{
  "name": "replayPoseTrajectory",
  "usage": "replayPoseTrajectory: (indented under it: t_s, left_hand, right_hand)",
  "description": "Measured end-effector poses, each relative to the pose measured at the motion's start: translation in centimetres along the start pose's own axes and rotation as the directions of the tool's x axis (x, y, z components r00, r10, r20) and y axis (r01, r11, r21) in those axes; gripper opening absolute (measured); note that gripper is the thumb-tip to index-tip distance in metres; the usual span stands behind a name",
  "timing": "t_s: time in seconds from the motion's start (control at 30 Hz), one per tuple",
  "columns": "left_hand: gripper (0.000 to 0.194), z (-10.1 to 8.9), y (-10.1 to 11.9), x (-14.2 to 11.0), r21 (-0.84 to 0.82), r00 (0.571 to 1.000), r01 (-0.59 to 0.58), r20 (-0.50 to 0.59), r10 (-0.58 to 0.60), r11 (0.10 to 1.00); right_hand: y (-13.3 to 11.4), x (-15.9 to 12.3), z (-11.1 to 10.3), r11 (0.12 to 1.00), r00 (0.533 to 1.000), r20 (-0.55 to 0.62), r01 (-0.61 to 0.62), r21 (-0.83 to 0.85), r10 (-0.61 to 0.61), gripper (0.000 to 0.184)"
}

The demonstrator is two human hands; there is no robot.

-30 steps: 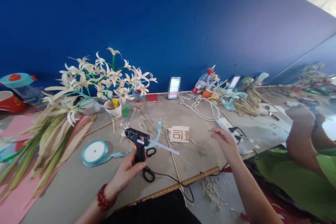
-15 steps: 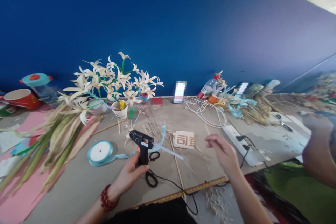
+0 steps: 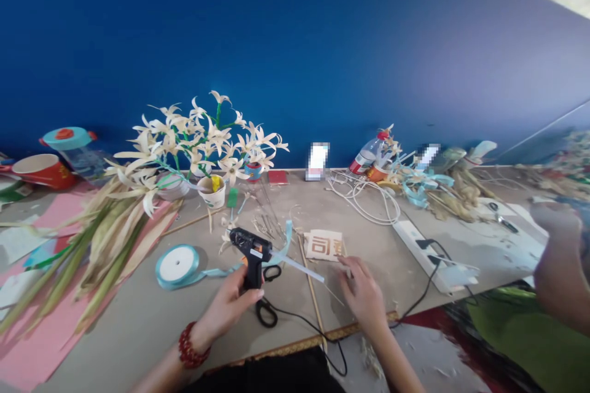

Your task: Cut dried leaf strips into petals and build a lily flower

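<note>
My left hand (image 3: 233, 302) is closed around the grip of a black hot glue gun (image 3: 252, 255), its nozzle towards the upper left. A long translucent glue stick (image 3: 302, 266) sticks out of the gun's back end. My right hand (image 3: 365, 296) is low over the table, fingers loosely bent and apart, with nothing visible in them. Its fingertips are near the lower right corner of a white paper piece with brown characters (image 3: 323, 245). Black-handled scissors (image 3: 266, 313) lie beneath the gun, partly hidden. A spool of light blue ribbon (image 3: 177, 265) lies left of the gun.
White handmade flowers (image 3: 207, 138) stand in cups at the back. Dried husks (image 3: 104, 239) lie on pink paper at left. A thin stick (image 3: 312, 295) crosses the table's middle. At right are a power strip (image 3: 421, 258), a white cable (image 3: 369, 199) and another person's arm (image 3: 560, 264).
My right hand has moved left and slightly down, towards the printed paper and the glue stick's end. The left hand still holds the glue gun in nearly the same place.
</note>
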State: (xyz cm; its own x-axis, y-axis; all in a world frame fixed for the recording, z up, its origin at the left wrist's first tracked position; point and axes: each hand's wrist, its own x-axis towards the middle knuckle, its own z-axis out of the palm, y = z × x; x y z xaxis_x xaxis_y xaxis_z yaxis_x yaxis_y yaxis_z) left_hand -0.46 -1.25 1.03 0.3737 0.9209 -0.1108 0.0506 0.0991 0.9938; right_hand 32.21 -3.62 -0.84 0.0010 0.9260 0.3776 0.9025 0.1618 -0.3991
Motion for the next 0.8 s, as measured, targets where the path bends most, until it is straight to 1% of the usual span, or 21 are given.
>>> replayPoseTrajectory:
  t_s: [0.07, 0.17, 0.27, 0.4, 0.5, 0.6, 0.67, 0.8]
  left_hand:
    - [0.021, 0.0, -0.1, 0.0, 0.006, 1.000, -0.001, 0.007, 0.001, 1.000]
    - [0.022, 0.1, -0.1, 0.0, -0.001, 1.000, 0.008, 0.021, -0.008, 1.000]
    - [0.024, 0.2, 0.1, 0.0, -0.016, 0.999, 0.027, 0.017, -0.027, 0.999]
    - [0.023, 0.3, 0.6, 0.0, -0.012, 1.000, 0.027, 0.004, -0.027, 1.000]
    - [0.022, 0.3, 0.7, 0.0, -0.011, 1.000, 0.015, -0.011, -0.015, 1.000]
    - [0.022, 0.3, 0.4, -0.1, -0.026, 1.000, 0.013, -0.011, -0.014, 1.000]
    - [0.022, 0.2, 0.0, 0.0, -0.033, 1.000, 0.012, -0.005, -0.012, 0.999]
    - [0.020, 0.0, -0.5, 0.2, -0.020, 1.000, 0.006, -0.002, -0.006, 1.000]
  right_hand:
    - [-0.2, 0.1, 0.3, 0.998, 1.000, -0.002, 0.018, -0.057, -0.018, 0.022]
    - [-0.1, 0.9, 0.9, 0.983, 0.994, 0.004, 0.107, -0.149, -0.108, 0.026]
    - [0.4, 2.6, 1.5, 0.960, 0.983, 0.052, 0.181, -0.212, -0.174, 0.029]
    - [1.4, 5.5, 2.0, 0.949, 0.977, 0.104, 0.208, -0.237, -0.188, 0.024]
    - [1.8, 7.2, 2.0, 0.935, 0.963, 0.148, 0.256, -0.245, -0.225, 0.021]
    - [2.1, 8.5, 1.6, 0.914, 0.937, 0.206, 0.329, -0.239, -0.283, 0.018]
    - [2.4, 9.2, 1.0, 0.900, 0.920, 0.232, 0.367, -0.234, -0.315, 0.018]
    - [3.7, 10.8, -1.1, 0.893, 0.918, 0.236, 0.374, -0.249, -0.318, 0.025]
